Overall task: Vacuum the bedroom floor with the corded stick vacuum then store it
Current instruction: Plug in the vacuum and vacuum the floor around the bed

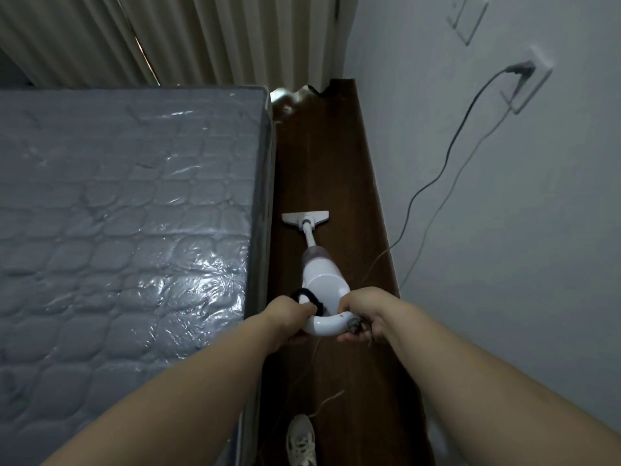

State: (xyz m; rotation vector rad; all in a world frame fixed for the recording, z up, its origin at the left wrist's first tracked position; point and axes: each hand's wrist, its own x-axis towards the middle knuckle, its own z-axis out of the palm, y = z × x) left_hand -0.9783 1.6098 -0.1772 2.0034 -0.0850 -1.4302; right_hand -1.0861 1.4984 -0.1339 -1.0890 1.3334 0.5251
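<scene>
Two hands hold the white stick vacuum (321,277) by its curved handle. The left hand (290,317) is wrapped around the left side of the handle, next to a black strap. The right hand (364,314) is curled around the right side, and it seems to pinch a bit of the cord there too.

The vacuum stands on the dark wood floor (336,146), in the thin strip between the bed's right edge and the wall. Its flat head (305,218) lies on the floor about halfway along that strip, close to the mattress (127,196), which is wrapped in shiny plastic.

The dark cord (447,156) runs from the plug (519,67) in the wall socket down to the floor at the wall edge, then loops behind the vacuum toward the person's shoe (301,442).

I think the far end by the curtain (201,38) is not done yet. Pushing that way could pull the cord tight and tug the plug out. The loose cord near the shoe could trip the foot. The head could also bump the bed's side or suck in the curtain's bottom edge.
</scene>
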